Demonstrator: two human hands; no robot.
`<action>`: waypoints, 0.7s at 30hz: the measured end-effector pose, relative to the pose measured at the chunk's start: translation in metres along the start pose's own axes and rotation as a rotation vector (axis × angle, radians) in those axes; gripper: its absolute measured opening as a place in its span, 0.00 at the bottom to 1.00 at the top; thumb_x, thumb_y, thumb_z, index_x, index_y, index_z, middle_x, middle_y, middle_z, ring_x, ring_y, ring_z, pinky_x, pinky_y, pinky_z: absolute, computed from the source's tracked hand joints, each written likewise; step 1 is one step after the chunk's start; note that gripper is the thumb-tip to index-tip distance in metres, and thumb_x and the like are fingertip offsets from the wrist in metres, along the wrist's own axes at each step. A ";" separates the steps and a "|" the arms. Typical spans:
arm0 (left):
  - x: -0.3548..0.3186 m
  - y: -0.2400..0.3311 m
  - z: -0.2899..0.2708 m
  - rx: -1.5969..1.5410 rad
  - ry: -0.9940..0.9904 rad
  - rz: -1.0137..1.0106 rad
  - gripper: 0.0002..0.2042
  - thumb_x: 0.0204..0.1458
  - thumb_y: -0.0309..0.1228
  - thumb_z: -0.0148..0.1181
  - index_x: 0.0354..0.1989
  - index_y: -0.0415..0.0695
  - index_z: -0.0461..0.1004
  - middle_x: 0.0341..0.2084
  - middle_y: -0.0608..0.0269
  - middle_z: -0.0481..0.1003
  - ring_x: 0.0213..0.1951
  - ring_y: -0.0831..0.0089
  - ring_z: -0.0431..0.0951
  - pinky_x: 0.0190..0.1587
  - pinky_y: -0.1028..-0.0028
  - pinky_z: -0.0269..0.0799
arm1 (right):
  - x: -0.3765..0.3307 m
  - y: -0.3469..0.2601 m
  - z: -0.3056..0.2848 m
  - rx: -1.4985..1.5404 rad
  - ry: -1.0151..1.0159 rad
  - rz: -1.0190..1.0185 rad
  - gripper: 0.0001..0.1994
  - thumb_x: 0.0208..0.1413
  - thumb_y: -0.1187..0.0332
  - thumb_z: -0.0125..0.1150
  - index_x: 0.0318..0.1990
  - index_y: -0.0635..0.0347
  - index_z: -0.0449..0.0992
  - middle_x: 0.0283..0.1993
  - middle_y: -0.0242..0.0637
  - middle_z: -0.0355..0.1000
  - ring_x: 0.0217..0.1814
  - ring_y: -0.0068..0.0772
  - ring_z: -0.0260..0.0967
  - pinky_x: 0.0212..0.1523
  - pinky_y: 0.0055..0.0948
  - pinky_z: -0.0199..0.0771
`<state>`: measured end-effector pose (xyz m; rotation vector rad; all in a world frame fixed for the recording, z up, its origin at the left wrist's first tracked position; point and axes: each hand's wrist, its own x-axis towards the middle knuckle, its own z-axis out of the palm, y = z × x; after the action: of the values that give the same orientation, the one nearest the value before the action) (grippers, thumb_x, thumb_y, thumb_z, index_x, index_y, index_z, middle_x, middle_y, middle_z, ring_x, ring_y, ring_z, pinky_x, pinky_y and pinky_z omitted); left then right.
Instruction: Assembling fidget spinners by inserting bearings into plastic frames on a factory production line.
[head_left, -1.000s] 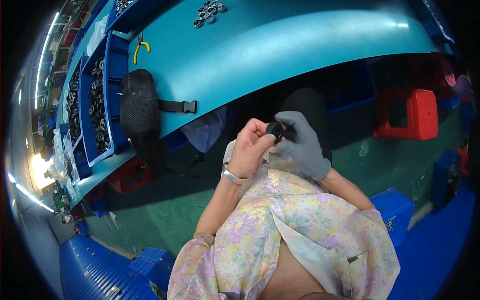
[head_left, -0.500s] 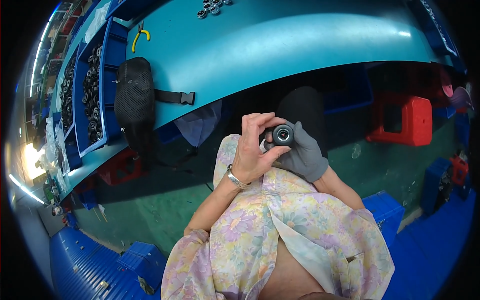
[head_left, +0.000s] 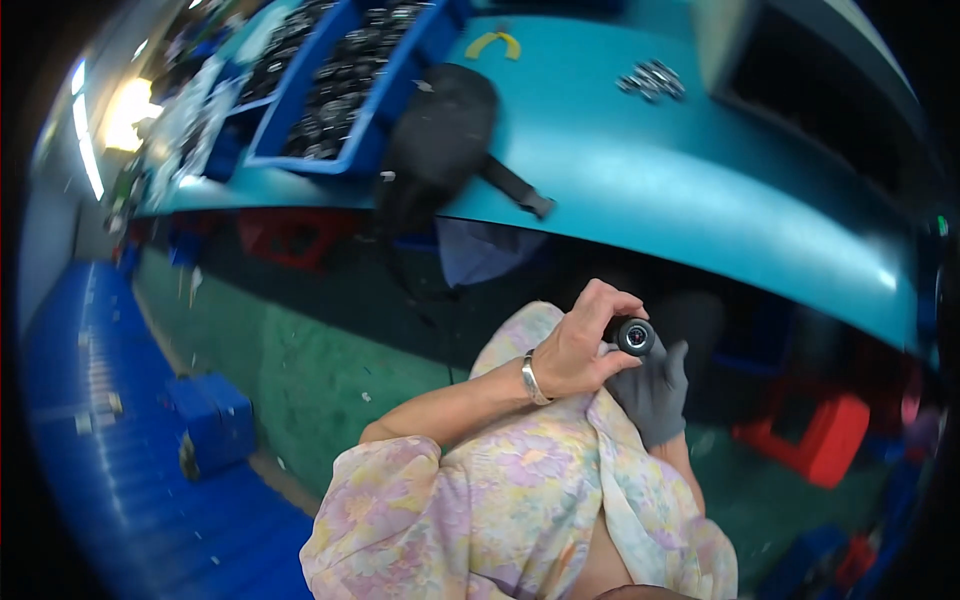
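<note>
A small black wheel [head_left: 635, 337] with a silver ring at its centre faces up in front of my lap. My bare left hand [head_left: 580, 345], with a silver bracelet at the wrist, pinches its rim between thumb and fingers. Just below and behind the wheel is my right hand [head_left: 652, 398] in a grey glove. Its thumb stands apart, while its other fingers are partly hidden by the wheel and my left hand.
On the teal table [head_left: 580, 150] are a blue tray [head_left: 310, 164] of black wheels, a black bag [head_left: 440, 130] with a strap, yellow-handled pliers [head_left: 492, 44] and several small metal parts [head_left: 652, 80]. A red stool [head_left: 815, 435] and a blue box [head_left: 212, 420] stand on the floor.
The view has swung to the right, blurring the table. The gloved right hand's thumb has come away from the wheel, which stays in my left hand.
</note>
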<state>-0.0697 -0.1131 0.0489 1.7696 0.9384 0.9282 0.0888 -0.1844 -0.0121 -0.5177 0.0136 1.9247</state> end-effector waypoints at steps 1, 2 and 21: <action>0.003 0.007 -0.019 0.118 0.058 0.090 0.26 0.35 0.21 0.73 0.46 0.41 0.70 0.39 0.56 0.71 0.42 0.62 0.74 0.45 0.69 0.73 | -0.001 -0.001 0.002 -0.014 0.033 0.011 0.35 0.61 0.37 0.44 0.63 0.58 0.61 0.57 0.41 0.67 0.58 0.39 0.65 0.58 0.42 0.66; 0.006 0.020 -0.047 0.239 0.136 0.101 0.26 0.35 0.21 0.73 0.47 0.41 0.71 0.39 0.56 0.72 0.43 0.61 0.75 0.45 0.69 0.73 | -0.002 0.000 -0.015 0.064 -0.054 0.029 0.34 0.61 0.38 0.45 0.62 0.58 0.63 0.56 0.42 0.68 0.56 0.39 0.66 0.57 0.43 0.67; 0.066 -0.028 -0.020 0.508 -0.217 0.364 0.16 0.39 0.24 0.69 0.39 0.44 0.72 0.46 0.59 0.73 0.49 0.56 0.69 0.49 0.60 0.66 | -0.005 -0.004 -0.027 -0.132 0.033 -0.087 0.20 0.64 0.55 0.51 0.55 0.62 0.69 0.44 0.37 0.73 0.42 0.31 0.72 0.50 0.39 0.71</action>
<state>-0.0642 -0.0395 0.0423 2.4798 0.7653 0.7323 0.1031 -0.1934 -0.0339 -0.6286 -0.1136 1.8398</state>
